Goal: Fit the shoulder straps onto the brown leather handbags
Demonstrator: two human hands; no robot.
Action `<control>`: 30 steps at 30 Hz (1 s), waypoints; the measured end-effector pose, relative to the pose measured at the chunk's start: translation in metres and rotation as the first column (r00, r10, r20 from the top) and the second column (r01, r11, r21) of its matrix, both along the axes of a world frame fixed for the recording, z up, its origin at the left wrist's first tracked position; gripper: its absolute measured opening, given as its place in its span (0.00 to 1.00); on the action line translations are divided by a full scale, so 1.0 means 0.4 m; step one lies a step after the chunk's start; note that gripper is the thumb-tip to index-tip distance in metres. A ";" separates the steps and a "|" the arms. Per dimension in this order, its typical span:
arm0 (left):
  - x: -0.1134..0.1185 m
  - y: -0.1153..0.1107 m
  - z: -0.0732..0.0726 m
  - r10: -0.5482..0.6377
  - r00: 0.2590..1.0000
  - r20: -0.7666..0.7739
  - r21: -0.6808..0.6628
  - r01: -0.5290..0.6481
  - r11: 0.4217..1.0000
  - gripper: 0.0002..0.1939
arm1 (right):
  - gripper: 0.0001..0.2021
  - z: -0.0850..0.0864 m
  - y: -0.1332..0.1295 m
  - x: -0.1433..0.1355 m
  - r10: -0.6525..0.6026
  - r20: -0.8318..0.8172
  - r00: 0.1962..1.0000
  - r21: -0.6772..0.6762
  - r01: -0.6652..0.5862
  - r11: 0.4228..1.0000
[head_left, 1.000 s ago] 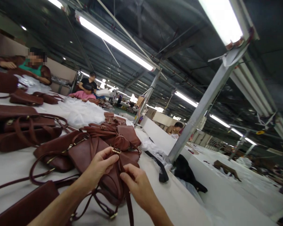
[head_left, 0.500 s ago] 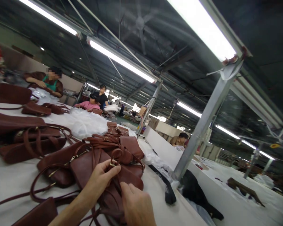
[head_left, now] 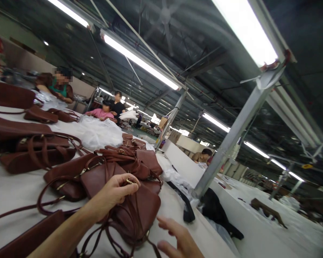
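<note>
My left hand (head_left: 125, 185) pinches a small brass-coloured buckle (head_left: 130, 181) on a thin brown strap, above a brown leather bag (head_left: 148, 206). Part of the strap is hidden behind my fingers. My right hand (head_left: 179, 236) is just right of that bag, apart from it, fingers spread and holding nothing. Thin straps trail over the bag and down onto the white table. Behind my left hand lies another brown bag (head_left: 93, 179), with more straps heaped on it.
Several brown bags (head_left: 37, 161) cover the left of the white table (head_left: 5, 193). Clear plastic bags (head_left: 99, 132) are piled behind them. A black strap (head_left: 187, 211) lies on the right, near a slanted metal post (head_left: 220, 154) and a low white partition (head_left: 183, 157). Co-workers sit and stand farther back.
My right hand has let go of the strap and bag, moved right and down, and opened. My left hand still pinches the buckle. The view has shifted slightly.
</note>
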State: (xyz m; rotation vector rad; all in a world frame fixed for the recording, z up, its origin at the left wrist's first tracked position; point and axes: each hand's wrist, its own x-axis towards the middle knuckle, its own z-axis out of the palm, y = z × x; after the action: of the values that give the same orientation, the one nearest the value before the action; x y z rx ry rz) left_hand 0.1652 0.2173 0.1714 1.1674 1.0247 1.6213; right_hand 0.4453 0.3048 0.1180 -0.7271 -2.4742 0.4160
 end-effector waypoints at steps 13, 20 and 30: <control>0.034 -0.020 0.000 0.015 0.887 -0.461 0.205 0.090 0.975 0.14 | 0.14 0.241 -0.132 -0.292 0.077 -0.138 0.988 -0.208 -0.104 0.973; 0.039 -0.012 -0.007 -0.078 0.924 -0.374 0.096 0.122 0.988 0.06 | 0.14 0.207 -0.095 -0.275 0.004 -0.288 0.958 -0.517 -0.159 0.841; 0.059 -0.022 0.004 0.091 0.889 -0.450 0.232 0.018 0.972 0.04 | 0.34 0.184 -0.093 -0.301 -0.220 -0.493 0.842 -0.770 -0.305 0.560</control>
State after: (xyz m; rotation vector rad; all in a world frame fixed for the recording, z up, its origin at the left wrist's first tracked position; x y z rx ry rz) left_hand 0.1889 0.2086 0.1732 1.7587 1.1746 1.5579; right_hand 0.3250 0.2675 0.1915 -0.7306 -1.6282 1.6583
